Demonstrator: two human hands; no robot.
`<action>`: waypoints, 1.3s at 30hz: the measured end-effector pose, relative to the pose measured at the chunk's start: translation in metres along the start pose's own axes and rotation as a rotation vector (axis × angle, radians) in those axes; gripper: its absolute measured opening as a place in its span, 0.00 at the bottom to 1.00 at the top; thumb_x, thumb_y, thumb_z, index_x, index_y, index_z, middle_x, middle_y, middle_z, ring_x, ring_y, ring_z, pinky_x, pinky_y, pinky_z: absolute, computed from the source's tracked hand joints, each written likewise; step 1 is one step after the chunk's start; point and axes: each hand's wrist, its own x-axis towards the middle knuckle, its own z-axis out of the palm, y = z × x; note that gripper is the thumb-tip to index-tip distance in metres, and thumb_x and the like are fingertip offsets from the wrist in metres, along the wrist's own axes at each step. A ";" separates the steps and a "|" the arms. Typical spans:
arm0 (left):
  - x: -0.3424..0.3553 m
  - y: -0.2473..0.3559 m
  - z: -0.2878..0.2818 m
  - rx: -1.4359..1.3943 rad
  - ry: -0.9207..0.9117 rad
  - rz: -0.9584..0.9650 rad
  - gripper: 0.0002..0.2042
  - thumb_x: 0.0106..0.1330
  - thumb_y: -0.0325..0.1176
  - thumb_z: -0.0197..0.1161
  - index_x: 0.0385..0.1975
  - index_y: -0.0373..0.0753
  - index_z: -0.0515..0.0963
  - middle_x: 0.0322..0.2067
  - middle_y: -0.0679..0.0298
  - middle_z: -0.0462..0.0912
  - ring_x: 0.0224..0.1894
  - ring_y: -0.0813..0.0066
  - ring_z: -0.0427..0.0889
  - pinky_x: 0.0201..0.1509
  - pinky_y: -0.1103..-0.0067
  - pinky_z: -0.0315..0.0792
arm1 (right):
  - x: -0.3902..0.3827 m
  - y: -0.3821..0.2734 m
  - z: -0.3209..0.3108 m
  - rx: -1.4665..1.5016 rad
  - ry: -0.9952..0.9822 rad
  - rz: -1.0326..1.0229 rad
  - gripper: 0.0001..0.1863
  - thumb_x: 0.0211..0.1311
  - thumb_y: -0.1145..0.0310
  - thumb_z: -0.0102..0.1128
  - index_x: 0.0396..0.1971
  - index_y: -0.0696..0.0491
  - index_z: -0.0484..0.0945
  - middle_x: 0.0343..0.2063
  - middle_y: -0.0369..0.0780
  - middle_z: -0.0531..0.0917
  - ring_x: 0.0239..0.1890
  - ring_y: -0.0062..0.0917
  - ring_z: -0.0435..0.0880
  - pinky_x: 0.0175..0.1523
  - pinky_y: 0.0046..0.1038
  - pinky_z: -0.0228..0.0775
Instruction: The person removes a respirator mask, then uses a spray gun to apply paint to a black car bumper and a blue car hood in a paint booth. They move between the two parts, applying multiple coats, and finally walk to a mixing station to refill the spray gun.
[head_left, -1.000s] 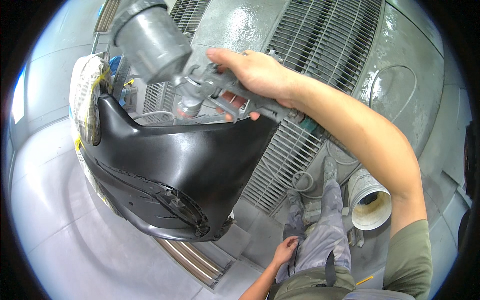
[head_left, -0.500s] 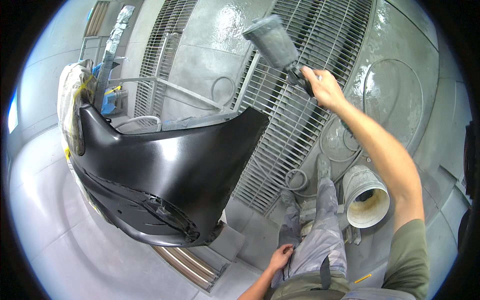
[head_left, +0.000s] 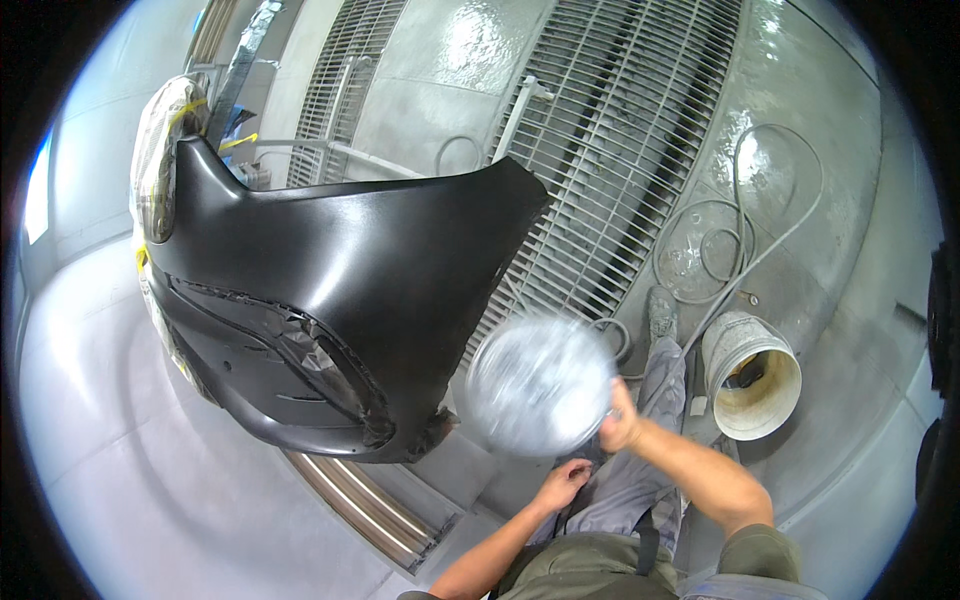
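Note:
In my right hand [head_left: 622, 420] is a spray gun, my fingers closed round its handle. The round grey top of its paint cup [head_left: 541, 386] faces me, blurred by motion, and hides most of the gun. A black car bumper cover [head_left: 350, 250] fills the left-centre, with a dark recessed opening in its lower part. The cup is just right of the bumper's lower right end, apart from it as far as I can see. My left hand [head_left: 566, 482] hangs by my thigh below the cup, its fingers curled, with nothing visible in them.
Plastic sheeting with yellow tape [head_left: 155, 190] wraps the bumper's left end. A grey metal stand [head_left: 350, 155] shows behind it. Long floor grates [head_left: 620, 150] run across the floor. A coiled hose [head_left: 735, 225] and a whitish bucket [head_left: 760, 385] lie at the right.
My right hand has swung the spray gun down and toward me from over the grate, and the cup's top now faces me. My left hand stays near my thigh. The view has shifted slightly.

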 end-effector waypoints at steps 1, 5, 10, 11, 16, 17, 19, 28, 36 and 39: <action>0.001 -0.015 -0.004 -0.022 -0.005 0.004 0.17 0.76 0.40 0.63 0.59 0.39 0.80 0.51 0.56 0.88 0.53 0.65 0.88 0.60 0.72 0.78 | -0.008 -0.003 0.014 0.091 -0.057 -0.022 0.27 0.64 0.53 0.57 0.46 0.64 0.87 0.35 0.52 0.90 0.35 0.41 0.91 0.44 0.34 0.84; -0.004 -0.078 -0.031 0.075 0.000 -0.040 0.18 0.76 0.40 0.63 0.60 0.38 0.80 0.51 0.57 0.88 0.54 0.67 0.87 0.60 0.72 0.77 | -0.018 0.003 0.038 0.334 -0.230 0.121 0.27 0.62 0.57 0.58 0.52 0.63 0.86 0.41 0.55 0.90 0.43 0.42 0.93 0.53 0.36 0.84; -0.026 -0.151 -0.048 0.136 0.039 -0.090 0.18 0.76 0.41 0.63 0.60 0.39 0.81 0.52 0.57 0.89 0.55 0.66 0.87 0.61 0.73 0.77 | 0.019 0.066 -0.014 0.360 0.137 0.193 0.32 0.72 0.45 0.49 0.46 0.63 0.84 0.31 0.47 0.89 0.29 0.28 0.90 0.30 0.28 0.79; -0.030 -0.162 -0.047 0.136 0.033 -0.101 0.18 0.76 0.41 0.63 0.59 0.39 0.81 0.52 0.57 0.89 0.55 0.66 0.87 0.61 0.72 0.77 | 0.027 0.079 -0.031 0.472 0.222 0.267 0.35 0.74 0.41 0.44 0.43 0.63 0.83 0.29 0.46 0.88 0.27 0.29 0.88 0.25 0.27 0.77; -0.046 -0.179 -0.031 0.206 0.043 -0.196 0.21 0.73 0.44 0.64 0.61 0.40 0.80 0.52 0.56 0.89 0.56 0.64 0.87 0.61 0.72 0.77 | 0.081 0.143 -0.101 0.405 0.650 0.433 0.38 0.79 0.39 0.38 0.42 0.62 0.83 0.29 0.48 0.88 0.27 0.32 0.89 0.19 0.28 0.75; -0.049 -0.175 -0.027 0.180 0.038 -0.231 0.22 0.73 0.44 0.64 0.61 0.40 0.80 0.52 0.56 0.89 0.56 0.63 0.87 0.61 0.72 0.77 | 0.091 0.151 -0.108 0.387 0.725 0.500 0.38 0.79 0.39 0.38 0.41 0.62 0.83 0.28 0.47 0.88 0.25 0.32 0.89 0.18 0.29 0.74; -0.053 -0.161 -0.018 0.125 0.022 -0.300 0.22 0.73 0.45 0.63 0.61 0.41 0.80 0.53 0.55 0.89 0.57 0.63 0.87 0.62 0.71 0.77 | 0.106 0.162 -0.112 0.235 0.852 0.495 0.35 0.78 0.40 0.45 0.37 0.60 0.85 0.22 0.44 0.87 0.20 0.30 0.86 0.17 0.29 0.72; -0.063 -0.088 0.014 0.073 0.061 -0.005 0.20 0.74 0.44 0.62 0.59 0.41 0.80 0.52 0.54 0.88 0.56 0.58 0.86 0.61 0.68 0.77 | -0.013 0.123 -0.013 0.115 0.637 0.087 0.18 0.81 0.60 0.50 0.50 0.60 0.81 0.39 0.43 0.87 0.36 0.26 0.83 0.42 0.32 0.75; -0.062 -0.111 -0.001 0.033 0.169 0.079 0.19 0.72 0.44 0.62 0.57 0.41 0.82 0.49 0.54 0.89 0.52 0.59 0.88 0.58 0.67 0.79 | -0.100 -0.031 0.120 -0.136 -0.300 -0.214 0.31 0.55 0.53 0.63 0.49 0.65 0.84 0.41 0.55 0.89 0.41 0.45 0.92 0.48 0.36 0.85; -0.060 -0.134 -0.010 0.067 0.242 0.105 0.19 0.71 0.44 0.62 0.56 0.41 0.82 0.49 0.54 0.89 0.52 0.59 0.88 0.57 0.67 0.79 | -0.097 -0.055 0.125 -0.217 -0.388 -0.195 0.34 0.54 0.52 0.63 0.53 0.66 0.83 0.44 0.55 0.89 0.43 0.47 0.92 0.51 0.38 0.85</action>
